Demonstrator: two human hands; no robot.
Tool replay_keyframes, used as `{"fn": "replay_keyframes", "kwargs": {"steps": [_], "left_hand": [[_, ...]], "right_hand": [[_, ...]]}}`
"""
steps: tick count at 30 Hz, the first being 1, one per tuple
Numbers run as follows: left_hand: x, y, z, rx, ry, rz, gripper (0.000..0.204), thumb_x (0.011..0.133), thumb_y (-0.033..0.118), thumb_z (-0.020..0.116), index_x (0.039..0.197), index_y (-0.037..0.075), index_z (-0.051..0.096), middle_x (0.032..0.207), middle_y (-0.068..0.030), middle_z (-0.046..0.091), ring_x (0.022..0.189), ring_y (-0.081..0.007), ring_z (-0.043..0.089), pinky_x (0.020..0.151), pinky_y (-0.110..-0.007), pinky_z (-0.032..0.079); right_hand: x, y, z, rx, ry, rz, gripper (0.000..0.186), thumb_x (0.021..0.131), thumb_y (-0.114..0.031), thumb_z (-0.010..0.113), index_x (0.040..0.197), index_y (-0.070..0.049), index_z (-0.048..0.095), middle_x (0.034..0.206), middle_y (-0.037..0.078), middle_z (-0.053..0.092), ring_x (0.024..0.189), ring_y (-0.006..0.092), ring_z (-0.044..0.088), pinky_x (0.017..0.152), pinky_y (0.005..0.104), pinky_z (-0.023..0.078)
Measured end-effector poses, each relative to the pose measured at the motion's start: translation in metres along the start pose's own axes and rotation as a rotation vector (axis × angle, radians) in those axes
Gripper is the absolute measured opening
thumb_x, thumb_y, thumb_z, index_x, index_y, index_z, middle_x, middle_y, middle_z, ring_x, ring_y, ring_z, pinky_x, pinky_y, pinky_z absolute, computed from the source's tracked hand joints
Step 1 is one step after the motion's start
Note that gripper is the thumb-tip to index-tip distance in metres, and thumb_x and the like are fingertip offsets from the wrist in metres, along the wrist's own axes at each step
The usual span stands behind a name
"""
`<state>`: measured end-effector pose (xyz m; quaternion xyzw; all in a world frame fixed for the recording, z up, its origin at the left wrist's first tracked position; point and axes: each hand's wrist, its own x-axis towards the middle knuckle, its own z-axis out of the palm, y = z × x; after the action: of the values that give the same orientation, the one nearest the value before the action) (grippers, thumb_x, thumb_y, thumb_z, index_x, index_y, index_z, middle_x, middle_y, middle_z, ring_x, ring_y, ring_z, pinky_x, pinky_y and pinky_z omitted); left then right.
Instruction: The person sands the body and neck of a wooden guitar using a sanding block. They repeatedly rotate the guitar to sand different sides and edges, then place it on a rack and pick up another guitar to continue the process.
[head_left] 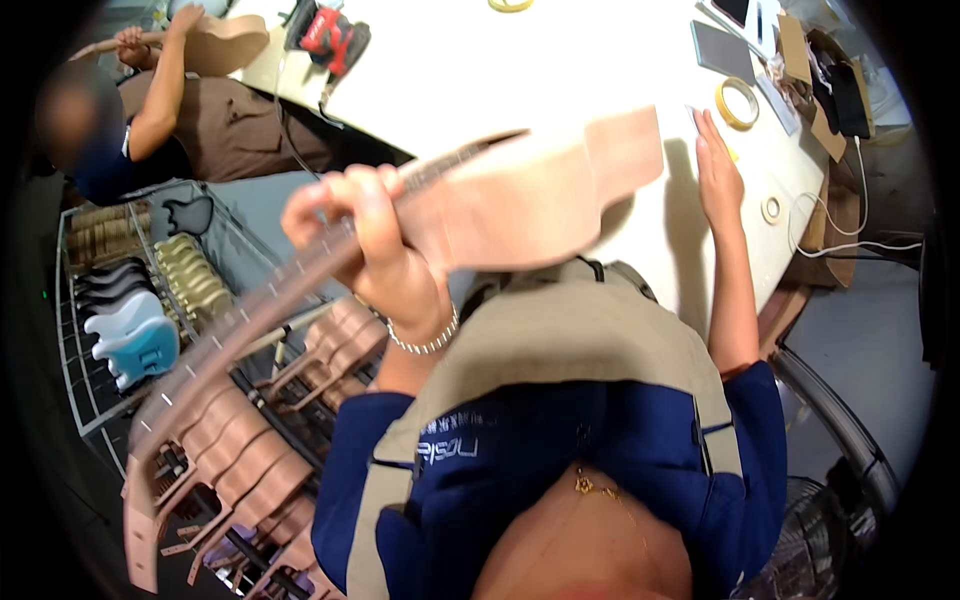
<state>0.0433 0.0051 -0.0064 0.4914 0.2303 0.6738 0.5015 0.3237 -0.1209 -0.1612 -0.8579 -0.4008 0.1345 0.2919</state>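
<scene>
My left hand point(380, 235) is wrapped round the neck of an unfinished wooden guitar point(510, 215), close to where neck meets body. Its pale, bare body tilts up in front of my apron, over the near side of the white table point(450, 70). The fretted neck runs down to the lower left and ends in a headstock, slightly blurred. My right hand point(718, 175) is apart from the guitar, over the table's right side, with its fingers stretched out. A small whitish piece point(691, 120) shows by the fingertips; whether they touch it I cannot tell.
Tape rolls point(737, 104) lie right of my right hand, near a grey pad point(722, 53) and cardboard boxes point(825, 85). A red power sander point(330, 42) sits far left. Racks of guitar bodies point(235, 440) stand at lower left. Another person point(160, 120) handles a guitar.
</scene>
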Motion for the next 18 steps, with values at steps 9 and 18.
{"fn": "replay_keyframes", "kwargs": {"steps": [9,18], "left_hand": [[0.024,-0.008,0.020,0.066,-0.027,-0.031,0.038,0.081,0.015,0.067,0.110,0.008,0.045,0.081,-0.0065,0.055,0.081,-0.0170,0.057,0.077,-0.029,0.045],[0.064,-0.009,-0.054,0.041,-0.419,-0.210,0.043,0.082,0.018,0.061,0.116,-0.008,0.049,0.110,-0.0266,0.056,0.097,-0.0384,0.059,0.088,-0.046,0.046]], "right_hand": [[-0.021,-0.023,0.045,0.139,0.273,-0.072,0.057,0.094,-0.044,0.031,0.134,-0.003,0.036,0.140,0.023,0.027,0.123,0.0395,0.030,0.102,0.0425,0.025],[-0.043,-0.024,0.061,0.877,-0.036,0.292,0.067,0.093,-0.054,0.020,0.129,-0.002,0.043,0.128,0.017,0.045,0.120,0.0287,0.042,0.099,0.0392,0.033]]}}
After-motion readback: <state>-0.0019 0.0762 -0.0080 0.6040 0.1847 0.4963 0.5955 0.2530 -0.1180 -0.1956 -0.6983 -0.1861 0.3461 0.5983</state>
